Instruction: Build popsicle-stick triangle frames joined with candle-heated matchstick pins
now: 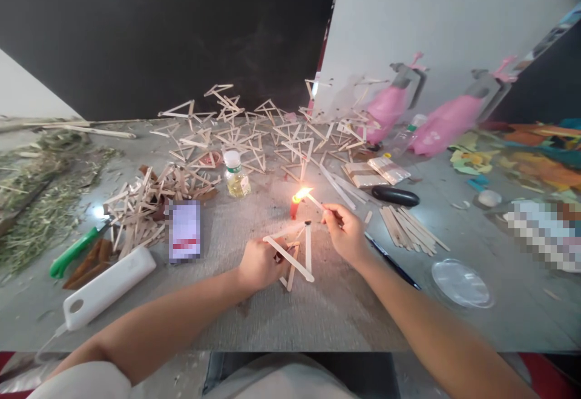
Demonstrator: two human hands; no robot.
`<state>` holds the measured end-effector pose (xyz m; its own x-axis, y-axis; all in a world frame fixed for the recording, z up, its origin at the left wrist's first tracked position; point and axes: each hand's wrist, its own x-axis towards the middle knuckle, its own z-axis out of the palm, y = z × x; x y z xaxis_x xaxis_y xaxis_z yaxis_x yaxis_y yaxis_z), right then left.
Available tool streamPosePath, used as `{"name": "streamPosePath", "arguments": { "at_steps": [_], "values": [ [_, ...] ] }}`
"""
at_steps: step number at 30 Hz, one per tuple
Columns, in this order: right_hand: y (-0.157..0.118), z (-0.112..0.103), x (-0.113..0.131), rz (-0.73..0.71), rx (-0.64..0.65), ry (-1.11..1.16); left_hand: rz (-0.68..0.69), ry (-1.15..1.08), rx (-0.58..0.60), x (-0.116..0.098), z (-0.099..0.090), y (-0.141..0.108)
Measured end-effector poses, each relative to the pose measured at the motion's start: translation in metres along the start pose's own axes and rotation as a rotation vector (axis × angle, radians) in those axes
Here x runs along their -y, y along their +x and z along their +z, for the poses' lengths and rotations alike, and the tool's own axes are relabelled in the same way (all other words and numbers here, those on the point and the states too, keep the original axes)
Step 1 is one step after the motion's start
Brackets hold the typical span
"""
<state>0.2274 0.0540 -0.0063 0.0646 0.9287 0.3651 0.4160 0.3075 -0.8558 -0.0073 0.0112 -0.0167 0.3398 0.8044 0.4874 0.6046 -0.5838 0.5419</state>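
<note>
Between the thumb and fingers of my right hand is a thin wooden stick. Its far tip reaches into the flame of a lit red candle that stands on the table. My left hand grips a zigzag frame of joined popsicle sticks, just in front of the candle. One corner of that frame, nearest the candle, looks dark. The fingers of my left hand are partly hidden behind the sticks.
Many joined stick frames spread across the back. Left lie loose sticks, a small bottle, a green-handled tool and a white power strip. Right are flat sticks, a pen, a clear lid and pink spray bottles.
</note>
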Motion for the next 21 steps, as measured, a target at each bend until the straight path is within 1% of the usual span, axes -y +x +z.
{"name": "streamPosePath", "arguments": {
  "at_steps": [5, 16, 21],
  "values": [
    [-0.001, 0.002, -0.002, -0.011, -0.013, -0.021, 0.002, 0.021, 0.007, -0.001, -0.001, 0.001],
    [-0.004, 0.010, -0.014, -0.023, -0.066, -0.050, 0.035, 0.070, -0.064, 0.008, -0.008, 0.003],
    [-0.005, 0.011, -0.014, -0.027, -0.059, -0.048, 0.033, 0.087, -0.045, 0.008, -0.007, 0.004]
  ]
}}
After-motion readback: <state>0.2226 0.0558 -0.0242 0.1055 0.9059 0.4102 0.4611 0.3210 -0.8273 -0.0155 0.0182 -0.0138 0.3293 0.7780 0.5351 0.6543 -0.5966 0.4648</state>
